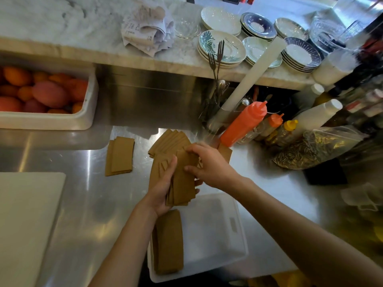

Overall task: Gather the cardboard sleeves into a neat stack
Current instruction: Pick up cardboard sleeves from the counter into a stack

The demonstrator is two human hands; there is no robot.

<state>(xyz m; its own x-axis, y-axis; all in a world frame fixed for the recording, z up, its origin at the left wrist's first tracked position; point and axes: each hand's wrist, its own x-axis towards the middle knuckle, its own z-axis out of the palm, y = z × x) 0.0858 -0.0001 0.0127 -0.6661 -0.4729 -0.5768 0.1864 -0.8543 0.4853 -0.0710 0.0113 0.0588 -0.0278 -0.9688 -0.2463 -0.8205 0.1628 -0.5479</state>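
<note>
My left hand cradles a bundle of flat brown cardboard sleeves from below, above the steel counter. My right hand presses on the bundle's top and right side. Behind the hands a fanned spread of more sleeves lies on the counter. A small pile of sleeves rests to the left. Another pile lies in the white tray near me. One more sleeve peeks out behind my right hand.
A white cutting board sits at the left. A white bin of fruit is at the back left. Squeeze bottles, a cutlery holder and a bag of seeds crowd the right. Plates and receipts stand on the marble shelf.
</note>
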